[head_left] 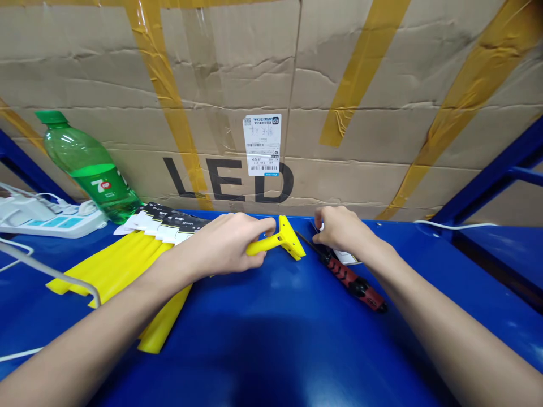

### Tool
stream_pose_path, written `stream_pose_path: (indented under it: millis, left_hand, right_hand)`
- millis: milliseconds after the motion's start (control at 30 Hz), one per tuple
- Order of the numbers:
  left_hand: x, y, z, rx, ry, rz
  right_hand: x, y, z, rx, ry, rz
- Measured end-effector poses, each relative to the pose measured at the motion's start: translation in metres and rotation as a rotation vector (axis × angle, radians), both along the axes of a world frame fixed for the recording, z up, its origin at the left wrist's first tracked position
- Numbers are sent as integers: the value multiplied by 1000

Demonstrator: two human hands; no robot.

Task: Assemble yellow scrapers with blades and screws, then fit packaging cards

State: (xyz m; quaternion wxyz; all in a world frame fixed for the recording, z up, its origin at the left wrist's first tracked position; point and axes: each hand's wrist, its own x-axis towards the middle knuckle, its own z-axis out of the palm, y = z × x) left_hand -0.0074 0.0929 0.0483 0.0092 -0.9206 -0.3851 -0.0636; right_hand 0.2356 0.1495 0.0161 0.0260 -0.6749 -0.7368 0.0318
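A yellow scraper (291, 238) with a wide flat head is gripped by its handle in my left hand (227, 240), head toward the right. My right hand (341, 229) has its fingers curled down at the back of the table, over a black-and-white card (347, 258) that is partly covered by the hand. Whether the fingertips pinch this card or something else is hidden. Just below my right hand lies a screwdriver (354, 281) with a red and black handle, its dark shaft pointing to the back left.
Several yellow scrapers or sleeves with black-and-white cards (127, 263) lie left, partly under my left arm. Behind them a green soda bottle (91, 169) leans by a white power strip (59, 220). A large cardboard box (237, 73) walls off the back of the blue table (271, 339).
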Motion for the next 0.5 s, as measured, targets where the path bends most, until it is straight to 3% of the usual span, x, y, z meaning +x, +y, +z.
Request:
stream_pose_path:
  millis: [200, 367, 500]
  left_hand:
    - [-9, 5, -5, -75, -29, 28]
    - [-12, 7, -6, -113, -54, 50]
    - [-12, 9, -4, -122, -57, 40]
  right_hand:
    - [8, -5, 16, -37, 226, 48]
    - [13, -16, 24, -460, 1029, 86]
    - [13, -18, 18, -616, 1158, 135]
